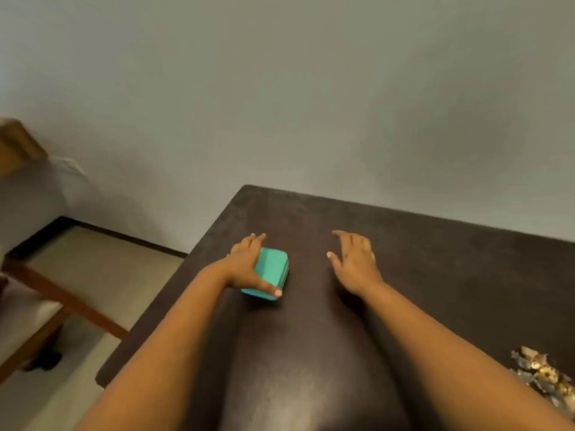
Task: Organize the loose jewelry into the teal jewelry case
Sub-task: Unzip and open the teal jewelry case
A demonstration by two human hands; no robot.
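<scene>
Two bare forearms reach up from the bottom of the frame: the left hand (245, 262) grips the closed teal jewelry case (270, 272) at centre, thumb curled along its near edge, fingers over its left side. Right hand (353, 262) hovers beside it, fingers spread, holding nothing. Case lies near the dark table (435, 275)'s left edge; bare tabletop stretches right, with loose jewelry (541, 374) at lower right.

A plain room corner with a dark desk

A bare grey-green wall (311, 88) fills the upper view. The dark brown desk (435, 275) stands against it, its top faintly glossy in soft light. To the left lies a pale floor (102, 275) edged by a dark skirting strip (124, 236). A brown wooden frame (62, 297) of some furniture crosses the lower left; what it belongs to is unclear.
</scene>
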